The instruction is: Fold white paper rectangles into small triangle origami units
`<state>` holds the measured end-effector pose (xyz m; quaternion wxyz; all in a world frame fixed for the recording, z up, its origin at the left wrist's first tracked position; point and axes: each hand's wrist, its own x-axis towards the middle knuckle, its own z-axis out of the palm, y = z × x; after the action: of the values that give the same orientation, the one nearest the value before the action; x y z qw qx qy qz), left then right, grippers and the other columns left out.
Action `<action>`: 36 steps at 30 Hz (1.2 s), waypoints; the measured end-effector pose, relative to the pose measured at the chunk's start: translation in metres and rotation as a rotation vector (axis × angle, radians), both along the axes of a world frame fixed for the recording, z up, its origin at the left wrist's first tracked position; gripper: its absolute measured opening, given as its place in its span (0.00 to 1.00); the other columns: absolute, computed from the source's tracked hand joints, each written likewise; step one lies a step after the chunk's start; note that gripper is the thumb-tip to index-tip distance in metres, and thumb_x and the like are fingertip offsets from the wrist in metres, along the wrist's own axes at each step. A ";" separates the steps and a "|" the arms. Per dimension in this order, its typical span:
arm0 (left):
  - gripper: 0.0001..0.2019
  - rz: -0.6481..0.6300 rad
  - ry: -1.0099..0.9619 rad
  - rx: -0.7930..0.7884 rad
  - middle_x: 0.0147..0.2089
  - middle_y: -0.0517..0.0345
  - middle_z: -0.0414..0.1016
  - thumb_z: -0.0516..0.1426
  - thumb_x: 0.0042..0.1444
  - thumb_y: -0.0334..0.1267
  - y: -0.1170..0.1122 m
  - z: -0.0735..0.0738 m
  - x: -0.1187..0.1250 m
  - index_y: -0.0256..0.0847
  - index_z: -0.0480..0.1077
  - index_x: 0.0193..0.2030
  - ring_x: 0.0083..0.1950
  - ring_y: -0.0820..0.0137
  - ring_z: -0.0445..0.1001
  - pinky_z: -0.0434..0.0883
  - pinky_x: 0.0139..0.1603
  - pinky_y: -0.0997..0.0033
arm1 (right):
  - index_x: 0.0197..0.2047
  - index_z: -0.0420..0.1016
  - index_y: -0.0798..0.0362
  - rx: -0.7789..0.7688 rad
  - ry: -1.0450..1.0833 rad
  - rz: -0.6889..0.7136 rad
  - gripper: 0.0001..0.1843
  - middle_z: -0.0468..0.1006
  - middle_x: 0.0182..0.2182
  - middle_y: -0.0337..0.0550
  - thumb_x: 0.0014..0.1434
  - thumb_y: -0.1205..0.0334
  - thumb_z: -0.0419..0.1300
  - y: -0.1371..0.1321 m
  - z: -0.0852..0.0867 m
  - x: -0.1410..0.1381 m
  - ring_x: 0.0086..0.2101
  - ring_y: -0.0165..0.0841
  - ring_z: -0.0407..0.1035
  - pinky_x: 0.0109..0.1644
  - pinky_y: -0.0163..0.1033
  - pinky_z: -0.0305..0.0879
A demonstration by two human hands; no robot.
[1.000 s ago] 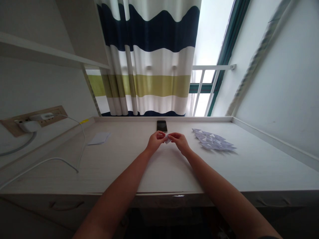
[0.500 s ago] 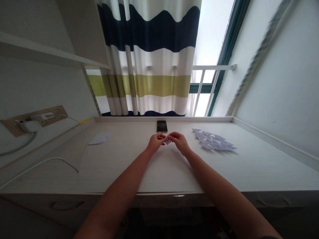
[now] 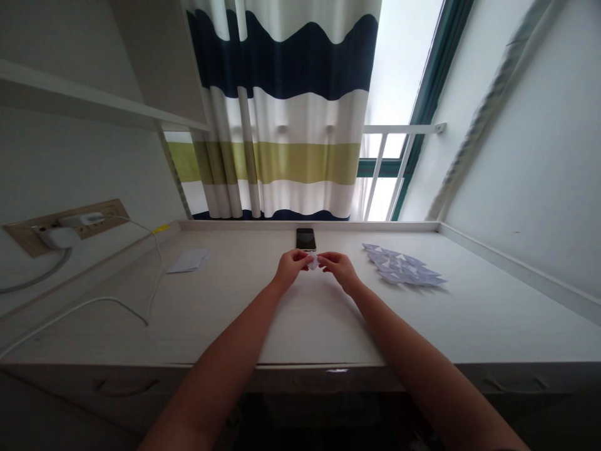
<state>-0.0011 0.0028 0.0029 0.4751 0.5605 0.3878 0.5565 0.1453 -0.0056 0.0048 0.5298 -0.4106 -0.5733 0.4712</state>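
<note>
A small folded piece of white paper (image 3: 312, 263) sits between the hands at lower centre of the desk. The left hand (image 3: 292, 267) is curled nearly closed, its thumb and fingers pinching the paper's left side. The right hand (image 3: 340, 270) is curled too, with its fingertips (image 3: 325, 257) against the paper's right edge, though whether they grip it or only touch it is too small to tell.

A black smartphone (image 3: 305, 239) lies just beyond the hands, near the far edge of the white wood-grain desk (image 3: 319, 332). To the right is a loose pile of folded paper triangles (image 3: 402, 269), well apart from the right hand. To the left lies a small stack of white paper (image 3: 188, 261), with a white cable (image 3: 94, 307) curving across the desk from a wall socket panel (image 3: 79, 227). A striped curtain (image 3: 282, 125) hangs beyond the desk.

Since the last view, the paper has shifted toward the left hand, and the hands stand slightly further apart
</note>
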 end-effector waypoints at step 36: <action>0.12 -0.022 0.177 0.132 0.25 0.59 0.69 0.61 0.39 0.40 0.001 -0.005 -0.003 0.35 0.65 0.27 0.27 0.73 0.69 0.69 0.28 0.71 | 0.30 0.69 0.54 0.022 -0.102 -0.013 0.16 0.66 0.14 0.31 0.40 0.52 0.63 -0.002 -0.001 -0.002 0.16 0.24 0.59 0.22 0.33 0.57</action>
<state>-0.0036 0.0041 -0.0020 0.4072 0.6416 0.3847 0.5240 0.1432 -0.0077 0.0037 0.5076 -0.4320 -0.6020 0.4398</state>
